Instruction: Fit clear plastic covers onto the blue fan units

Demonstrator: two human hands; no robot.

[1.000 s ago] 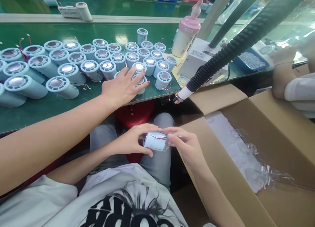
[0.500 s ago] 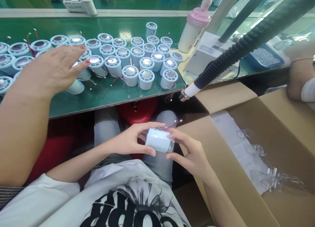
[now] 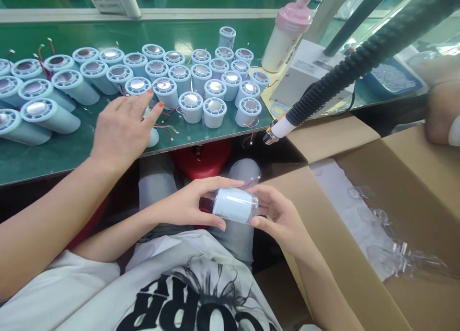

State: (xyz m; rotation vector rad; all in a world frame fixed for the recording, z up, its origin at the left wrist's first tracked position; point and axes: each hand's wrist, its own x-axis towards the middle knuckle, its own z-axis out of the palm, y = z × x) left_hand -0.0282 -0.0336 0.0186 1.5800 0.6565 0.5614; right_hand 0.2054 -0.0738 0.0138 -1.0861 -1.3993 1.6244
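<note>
While cradling the blue cylinder (image 3: 232, 205) over the lap, now has the right hand (image 3: 282, 218) farther toward the end of the clear wrap (image 3: 255, 205) than before. Spreads the left hand (image 3: 190, 202) around the left part, thumb below, fingers along the top; curls fingers and thumb of the right hand about the wrapped right end, near the thin wires (image 3: 251, 182). Can see another person's hand (image 3: 120, 127), shifted rightward, over the green table (image 3: 187, 140) near standing cylinders (image 3: 214, 111), plus a black hose (image 3: 330, 89) slanting above the open carton (image 3: 338, 235).
</note>
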